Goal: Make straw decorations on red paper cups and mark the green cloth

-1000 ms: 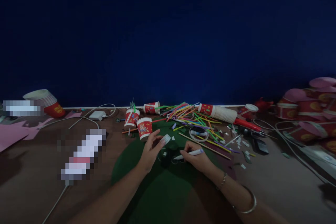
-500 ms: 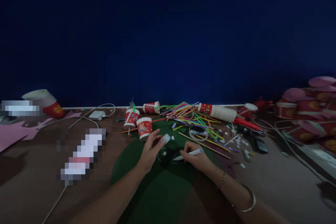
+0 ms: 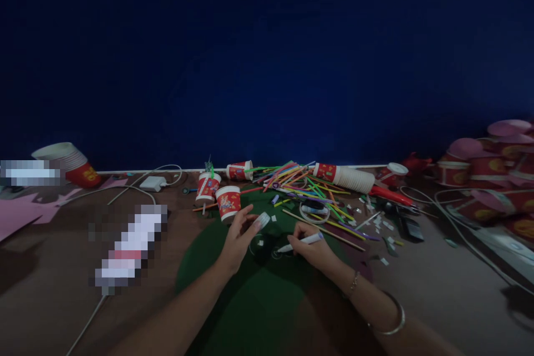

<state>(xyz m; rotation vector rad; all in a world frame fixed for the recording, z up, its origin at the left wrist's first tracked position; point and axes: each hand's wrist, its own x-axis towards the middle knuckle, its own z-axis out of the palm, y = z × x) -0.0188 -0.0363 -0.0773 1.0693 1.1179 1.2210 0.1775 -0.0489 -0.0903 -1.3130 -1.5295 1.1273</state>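
Note:
My right hand (image 3: 311, 247) grips a white marker (image 3: 300, 241), its tip low over a small drawn ring (image 3: 277, 253) on the dark green sheet (image 3: 267, 300). Between thumb and fingers, my left hand (image 3: 240, 236) has a small whitish ridged piece (image 3: 262, 220), too dim to name. Between the two hands a small white scrap (image 3: 261, 243) lies inside a larger pale ring, and another scrap (image 3: 273, 218) is just beyond. A red patterned paper cup (image 3: 228, 203) stands beyond my left hand.
Coloured straws (image 3: 292, 178) are heaped behind the sheet, beside stacked cups (image 3: 350, 179). A looped cable (image 3: 315, 212) and paper scraps (image 3: 387, 226) lie to the right. Many red cups (image 3: 486, 172) fill the far right. At left are a white adapter (image 3: 153, 183), pink paper (image 3: 25, 211) and a cup stack (image 3: 69, 164).
The marker tip has shifted very slightly at the small ring. My left hand keeps its hold, and the whole view has moved a little.

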